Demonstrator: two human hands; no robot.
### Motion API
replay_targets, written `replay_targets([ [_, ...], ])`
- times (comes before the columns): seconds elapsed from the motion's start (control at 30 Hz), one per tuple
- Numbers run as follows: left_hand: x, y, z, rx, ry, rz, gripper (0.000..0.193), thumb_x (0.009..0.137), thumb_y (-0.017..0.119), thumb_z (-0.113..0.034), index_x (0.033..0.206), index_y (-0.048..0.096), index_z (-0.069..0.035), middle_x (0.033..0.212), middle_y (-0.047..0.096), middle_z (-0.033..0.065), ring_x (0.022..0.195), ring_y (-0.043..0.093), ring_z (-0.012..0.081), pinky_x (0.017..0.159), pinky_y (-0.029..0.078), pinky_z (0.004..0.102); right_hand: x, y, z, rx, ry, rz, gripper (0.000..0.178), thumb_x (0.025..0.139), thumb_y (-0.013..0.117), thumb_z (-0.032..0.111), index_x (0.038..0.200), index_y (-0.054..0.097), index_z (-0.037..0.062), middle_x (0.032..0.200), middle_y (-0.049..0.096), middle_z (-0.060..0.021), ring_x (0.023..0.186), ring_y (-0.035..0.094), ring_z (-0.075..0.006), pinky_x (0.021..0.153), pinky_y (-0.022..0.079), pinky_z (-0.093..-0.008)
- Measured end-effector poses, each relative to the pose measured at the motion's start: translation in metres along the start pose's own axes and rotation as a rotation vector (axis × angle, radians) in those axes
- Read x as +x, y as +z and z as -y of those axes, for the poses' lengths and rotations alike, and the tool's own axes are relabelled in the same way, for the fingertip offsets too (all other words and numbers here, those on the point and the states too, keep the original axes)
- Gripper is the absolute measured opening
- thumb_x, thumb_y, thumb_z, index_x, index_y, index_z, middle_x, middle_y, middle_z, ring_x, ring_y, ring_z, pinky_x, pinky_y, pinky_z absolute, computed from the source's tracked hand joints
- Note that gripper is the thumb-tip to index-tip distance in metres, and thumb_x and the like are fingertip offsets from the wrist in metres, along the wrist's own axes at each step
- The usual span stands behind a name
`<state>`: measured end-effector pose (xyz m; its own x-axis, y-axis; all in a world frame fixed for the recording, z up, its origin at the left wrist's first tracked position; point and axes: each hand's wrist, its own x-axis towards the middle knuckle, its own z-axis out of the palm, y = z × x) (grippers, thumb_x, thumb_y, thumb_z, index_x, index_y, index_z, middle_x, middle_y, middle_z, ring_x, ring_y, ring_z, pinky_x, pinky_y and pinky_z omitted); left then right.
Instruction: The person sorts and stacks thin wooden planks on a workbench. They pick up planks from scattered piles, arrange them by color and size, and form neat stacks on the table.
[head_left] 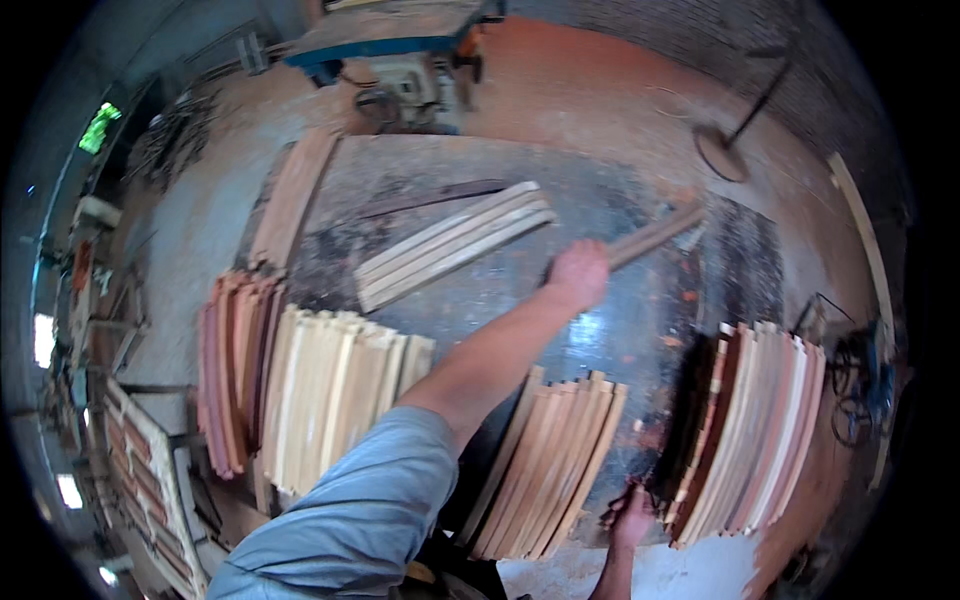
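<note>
Head view: brown strip (pixel 652 238) juts rightward from left grip (pixel 580 272) holding its end; right grip (pixel 631 518) unclear.

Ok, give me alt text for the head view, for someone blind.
A person's left hand reaches across a dark worktable, at the near end of a brown wooden strip; the right hand is low, by the near edge. Bundles of wooden strips line the near side; a blue-edged machine stands beyond.
</note>
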<state>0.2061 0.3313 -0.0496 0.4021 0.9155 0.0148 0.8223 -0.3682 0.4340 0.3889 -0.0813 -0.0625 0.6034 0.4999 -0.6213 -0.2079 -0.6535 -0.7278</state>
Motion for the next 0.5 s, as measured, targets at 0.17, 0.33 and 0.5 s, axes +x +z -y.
replay_targets([
  [0.17,-0.040,-0.037,-0.004,-0.544,-0.277,0.295,0.035,0.080,0.062,-0.021,0.102,0.062,0.006,0.084,0.064,0.0188,0.081,0.066,0.0312,0.074,0.052,0.0435,0.005,-0.002,-0.007,0.030,-0.007,0.016,0.035,0.102,0.048,0.036,0.102,0.065,0.0046,0.052,0.053,-0.0040,0.031,0.044,-0.0147,0.029,0.034,-0.0302],
  [0.33,-0.096,-0.062,0.005,-1.295,-0.458,0.482,0.036,0.083,0.063,-0.021,0.111,0.060,0.002,0.088,0.060,0.0086,0.072,0.058,0.0170,0.060,0.048,0.0334,-0.006,0.005,0.012,-0.008,-0.002,0.006,0.035,0.102,0.048,0.039,0.101,0.063,0.0068,0.053,0.050,-0.0023,0.033,0.042,-0.0127,0.029,0.033,-0.0280],
  [0.5,-0.168,-0.090,0.029,-1.780,-0.549,0.359,0.034,0.092,0.056,-0.018,0.119,0.055,0.002,0.099,0.063,0.0150,0.076,0.066,0.0252,0.061,0.052,0.0386,0.001,-0.004,0.018,-0.075,0.037,0.069,0.035,0.102,0.047,0.038,0.104,0.065,0.0080,0.056,0.055,-0.0037,0.035,0.046,-0.0137,0.031,0.037,-0.0301],
])
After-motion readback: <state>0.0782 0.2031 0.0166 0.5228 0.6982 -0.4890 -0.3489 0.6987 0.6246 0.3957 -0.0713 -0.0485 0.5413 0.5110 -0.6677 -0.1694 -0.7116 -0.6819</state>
